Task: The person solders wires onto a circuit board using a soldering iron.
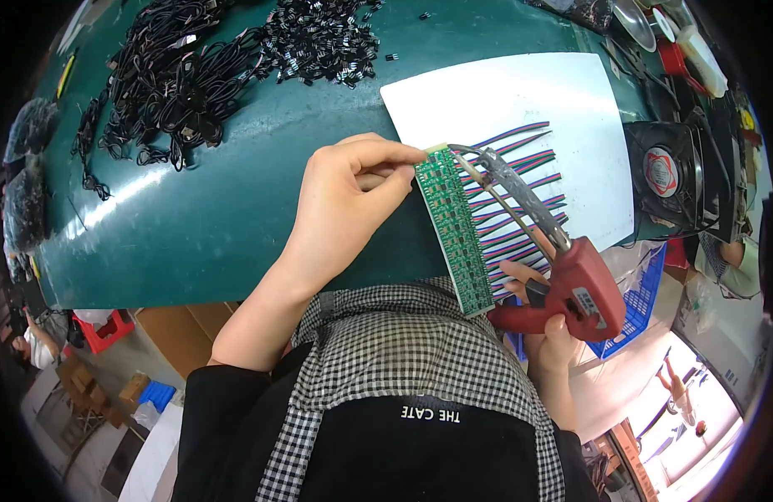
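Observation:
A long green circuit board panel [455, 230] lies at a slant near the table's front edge, bearing rows of small parts. Its upper left corner is pinched between the thumb and forefinger of my left hand [344, 197]. My right hand [555, 345] is wrapped round the handle of a red soldering gun [589, 289]. The gun's grey-sleeved tube and thin metal rod reach over to the panel's top right corner, where the tip's exact contact is too small to tell. Several multicoloured ribbon wires [520, 197] stick out from the panel's right edge.
Under the wires is a white sheet [503, 92] on the green table [261, 243]. Bundled black cables [169, 84] and a heap of small black parts [323, 38] lie far left. A square black fan [666, 171] stands right, above a blue plastic basket [645, 297].

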Available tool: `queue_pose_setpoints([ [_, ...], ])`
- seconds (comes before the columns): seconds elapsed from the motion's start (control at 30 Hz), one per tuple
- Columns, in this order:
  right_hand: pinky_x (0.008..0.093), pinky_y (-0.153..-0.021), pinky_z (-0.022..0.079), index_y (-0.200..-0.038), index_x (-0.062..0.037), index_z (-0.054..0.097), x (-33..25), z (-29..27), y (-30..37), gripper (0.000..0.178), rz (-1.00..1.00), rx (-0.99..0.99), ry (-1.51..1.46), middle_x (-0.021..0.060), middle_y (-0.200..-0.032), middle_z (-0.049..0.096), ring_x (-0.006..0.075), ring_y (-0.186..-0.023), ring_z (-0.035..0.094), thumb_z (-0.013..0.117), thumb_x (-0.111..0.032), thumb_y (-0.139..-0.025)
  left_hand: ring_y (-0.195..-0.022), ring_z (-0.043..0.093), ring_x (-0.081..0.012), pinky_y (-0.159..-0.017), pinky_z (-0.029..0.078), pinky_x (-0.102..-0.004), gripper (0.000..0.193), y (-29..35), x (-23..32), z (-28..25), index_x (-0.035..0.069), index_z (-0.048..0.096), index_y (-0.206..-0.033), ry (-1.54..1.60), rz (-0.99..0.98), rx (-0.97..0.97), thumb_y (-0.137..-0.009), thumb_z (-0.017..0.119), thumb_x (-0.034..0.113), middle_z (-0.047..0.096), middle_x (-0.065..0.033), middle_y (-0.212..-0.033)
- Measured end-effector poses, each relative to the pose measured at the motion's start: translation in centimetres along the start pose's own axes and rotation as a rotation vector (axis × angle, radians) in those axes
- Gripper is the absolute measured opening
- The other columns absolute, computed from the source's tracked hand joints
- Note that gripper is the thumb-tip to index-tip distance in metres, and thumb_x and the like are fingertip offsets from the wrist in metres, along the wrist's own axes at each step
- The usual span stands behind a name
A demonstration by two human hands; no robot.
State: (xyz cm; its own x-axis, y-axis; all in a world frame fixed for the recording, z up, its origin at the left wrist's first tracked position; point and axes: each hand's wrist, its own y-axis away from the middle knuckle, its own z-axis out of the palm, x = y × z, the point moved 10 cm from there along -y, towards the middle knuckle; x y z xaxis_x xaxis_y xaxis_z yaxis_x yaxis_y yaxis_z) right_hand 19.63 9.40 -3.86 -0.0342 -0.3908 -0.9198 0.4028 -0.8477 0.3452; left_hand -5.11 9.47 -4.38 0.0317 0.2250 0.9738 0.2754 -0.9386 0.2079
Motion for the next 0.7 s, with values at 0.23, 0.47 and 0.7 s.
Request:
queue_pose_setpoints([
  [0.23, 0.0395, -0.092, 0.048, -0.134, 0.0055, 0.033, 0.3, 0.4, -0.2, 0.090, 0.030, 0.019, -0.027, 0.0303, -0.116, 0.057, 0.0364, -0.108, 0.059, 0.071, -0.051, -0.076, -0.079, 0.062, -0.0119, -0.074, 0.050, -0.0214, 0.021, 0.1, -0.3, -0.2, -0.005, 0.068, -0.100, 0.008, -0.014, -0.004, -0.083, 0.056, -0.005, 0.063, -0.0077, -0.091],
  [0.47, 0.0404, -0.092, 0.048, -0.134, 0.0054, 0.033, 0.4, 0.1, -0.1, 0.089, 0.005, 0.050, -0.065, 0.0302, -0.115, 0.057, 0.0369, -0.108, 0.059, 0.071, -0.050, -0.076, -0.078, 0.060, -0.0110, -0.073, 0.048, -0.0208, 0.025, -0.3, 0.6, -0.1, -0.003, 0.068, -0.104, -0.118, 0.058, -0.069, -0.083, 0.056, -0.005, 0.062, -0.0063, -0.088],
  [0.7, 0.0390, -0.090, 0.049, -0.132, 0.0046, 0.036, 0.8, -0.9, 0.4, 0.087, -0.033, 0.100, -0.071, 0.0254, -0.115, 0.058, 0.0326, -0.103, 0.061, 0.072, -0.050, -0.076, -0.077, 0.062, -0.0108, -0.072, 0.051, -0.0216, 0.019, 0.0, -0.3, -0.8, -0.006, 0.066, -0.098, 0.050, 0.013, 0.029, -0.082, 0.057, -0.004, 0.065, -0.0080, -0.086],
])
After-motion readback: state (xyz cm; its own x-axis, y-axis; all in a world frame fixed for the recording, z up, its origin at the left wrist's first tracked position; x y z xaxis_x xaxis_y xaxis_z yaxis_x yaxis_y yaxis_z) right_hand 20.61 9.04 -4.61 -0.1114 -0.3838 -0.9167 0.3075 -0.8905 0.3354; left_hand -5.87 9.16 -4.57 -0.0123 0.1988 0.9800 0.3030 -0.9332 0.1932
